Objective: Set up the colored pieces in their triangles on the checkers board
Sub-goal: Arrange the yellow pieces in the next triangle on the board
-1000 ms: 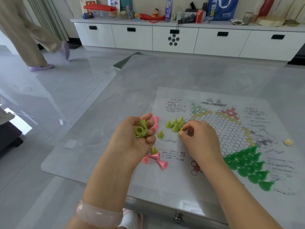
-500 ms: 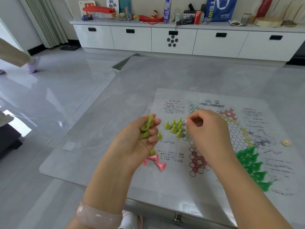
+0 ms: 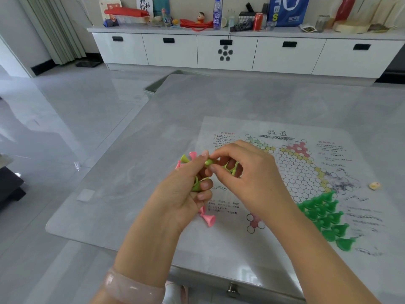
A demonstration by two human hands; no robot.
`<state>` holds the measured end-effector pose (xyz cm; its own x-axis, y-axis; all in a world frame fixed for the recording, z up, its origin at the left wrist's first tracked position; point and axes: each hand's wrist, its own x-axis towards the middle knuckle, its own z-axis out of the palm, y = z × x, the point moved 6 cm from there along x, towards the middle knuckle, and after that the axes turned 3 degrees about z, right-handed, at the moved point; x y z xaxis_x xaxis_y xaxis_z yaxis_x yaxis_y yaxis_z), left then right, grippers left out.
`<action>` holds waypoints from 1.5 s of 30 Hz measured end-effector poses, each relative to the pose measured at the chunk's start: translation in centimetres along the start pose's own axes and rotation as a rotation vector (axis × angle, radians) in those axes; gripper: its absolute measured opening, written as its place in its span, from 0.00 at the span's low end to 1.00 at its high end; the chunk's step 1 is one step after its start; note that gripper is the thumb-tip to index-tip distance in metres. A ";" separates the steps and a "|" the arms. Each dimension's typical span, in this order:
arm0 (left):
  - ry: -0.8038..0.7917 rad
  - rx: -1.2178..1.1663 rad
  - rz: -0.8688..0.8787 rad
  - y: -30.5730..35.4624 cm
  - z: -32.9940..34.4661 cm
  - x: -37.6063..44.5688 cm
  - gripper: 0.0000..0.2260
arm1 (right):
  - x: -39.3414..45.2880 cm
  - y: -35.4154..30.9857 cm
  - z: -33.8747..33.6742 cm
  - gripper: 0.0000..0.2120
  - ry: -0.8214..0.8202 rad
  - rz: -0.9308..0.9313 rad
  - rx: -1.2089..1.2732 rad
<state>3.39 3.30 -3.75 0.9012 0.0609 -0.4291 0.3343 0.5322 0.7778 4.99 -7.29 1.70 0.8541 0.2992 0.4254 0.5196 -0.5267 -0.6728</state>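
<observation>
1. The left hand (image 3: pixel 186 194) is curled shut round a small clutch of yellow-green pieces (image 3: pixel 196 185), held above the near-left part of the checkers board (image 3: pixel 221 242), which lies flat on the grey surface (image 3: pixel 131 172).
2. The right hand (image 3: pixel 247 181) pinches one yellow-green piece (image 3: pixel 210 161) between thumb and forefinger, its grip closed on it right at the left fingertips. To do this well, I judge it best to draw out one piece at a time, keep the left fingers snug so none spill, and set each base-down on its cell.
3. Half a second ago the right hand was over the yellow-green cluster on the board; it has since come back to the left hand for another piece and now hides that cluster.
4. Just beyond and below the hands, loose pink pieces (image 3: pixel 208 219) lie on the board's margin, unplaced.
5. To the right, the dark green pieces (image 3: pixel 324 213) fill their triangle.
6. Farther off, the pale green triangle (image 3: pixel 258 142) and red triangle (image 3: pixel 299 148) stand bare.
</observation>
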 end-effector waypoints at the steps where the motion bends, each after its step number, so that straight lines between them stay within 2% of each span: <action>1: 0.004 0.006 0.001 0.0 0.0 0.1 0.06 | 0.0 -0.1 0.1 0.03 0.002 -0.022 -0.028; 6: 0.035 0.076 0.033 -0.1 -0.2 0.3 0.06 | -0.2 -0.3 0.7 0.04 -0.001 -0.089 -0.149; 9: 0.062 0.032 0.026 0.1 -0.5 0.3 0.06 | 0.0 -0.1 0.2 0.01 0.047 -0.074 -0.113; 12: 0.094 -0.178 -0.021 0.5 -0.9 0.1 0.05 | 0.8 2.7 -1.6 0.03 0.189 0.112 -0.067; 14: 0.097 -0.337 -0.038 0.8 -1.1 0.0 0.05 | 0.9 5.2 -2.6 0.05 0.236 0.276 -0.143; 17: 0.078 -0.415 -0.057 1.2 -1.2 -0.1 0.08 | 0.9 8.0 -2.2 0.04 0.166 0.444 -0.278; 21: 0.112 -0.398 -0.031 1.3 -1.2 -0.1 0.12 | 0.9 9.1 -0.2 0.04 0.031 0.528 -0.362; 27: 0.079 -0.325 0.004 1.3 -0.9 0.3 0.10 | 1.1 9.5 0.5 0.05 0.029 0.530 -0.355; 36: 0.085 0.041 0.147 1.8 -1.4 0.6 0.05 | 1.5 9.9 0.6 0.04 0.045 0.539 -0.370; 45: 0.081 0.307 0.249 2.0 -1.4 0.4 0.07 | 1.6 9.7 0.5 0.04 0.043 0.519 -0.378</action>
<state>4.02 5.60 -3.02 0.9444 0.2292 -0.2358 0.1867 0.2165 0.9583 11.37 -11.52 -4.49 0.9865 -0.0986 0.1309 -0.0121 -0.8405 -0.5417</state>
